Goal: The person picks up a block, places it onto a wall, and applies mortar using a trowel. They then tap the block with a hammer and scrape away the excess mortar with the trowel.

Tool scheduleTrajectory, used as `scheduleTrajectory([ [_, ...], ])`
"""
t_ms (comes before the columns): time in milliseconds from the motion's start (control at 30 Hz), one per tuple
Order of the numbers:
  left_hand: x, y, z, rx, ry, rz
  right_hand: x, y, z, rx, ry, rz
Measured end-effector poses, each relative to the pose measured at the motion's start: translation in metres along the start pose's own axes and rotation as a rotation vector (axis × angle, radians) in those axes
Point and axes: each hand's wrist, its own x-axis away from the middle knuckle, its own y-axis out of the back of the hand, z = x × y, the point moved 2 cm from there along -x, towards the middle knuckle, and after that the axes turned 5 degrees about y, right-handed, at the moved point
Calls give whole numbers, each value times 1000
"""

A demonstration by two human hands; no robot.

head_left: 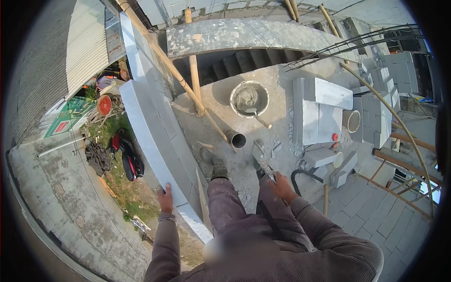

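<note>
The trowel (261, 156) is gripped by its handle in the right hand (283, 187), its blade seen before the right boot (258, 170). The left hand (165, 199) is laid, loosely spread, against the block wall (157, 141). Ahead, 1 mortar bucket (233, 106) is set on the floor (278, 101).

Head-worn view, single: wide, dark-rimmed; from above, facing forward and down; left hand (165, 199), right hand (283, 187) near; mottled beam (225, 35) far.

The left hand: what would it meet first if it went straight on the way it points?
The left hand would probably meet the long, pale, block-built wall just ahead; depth is unclear, so it may already touch it.
</note>
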Motion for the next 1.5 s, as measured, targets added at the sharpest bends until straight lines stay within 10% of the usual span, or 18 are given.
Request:
scheduleTrajectory([
  [233,-2,24,-35,-289,-15,28,-147,-53,-343,-28,-374,227],
  [267,0,25,-39,-273,-13,3,-167,-39,-346,-52,-631,159],
  [567,25,-3,-75,-198,102,-94,-217,-22,-470,362,-680,78],
  [667,23,6,-64,-196,123,-160,-247,-6,-426,380,-653,-108],
  [867,26,-3,-57,-308,5,-280,-369,-4,-210,113,148,-360],
  [1133,-60,2,-175,-225,-383,-454,-426,-61,-91,130,57,39],
  [1500,-180,-32,-229,-227,-482,-425,-409,18,-49,83,225,-165],
])
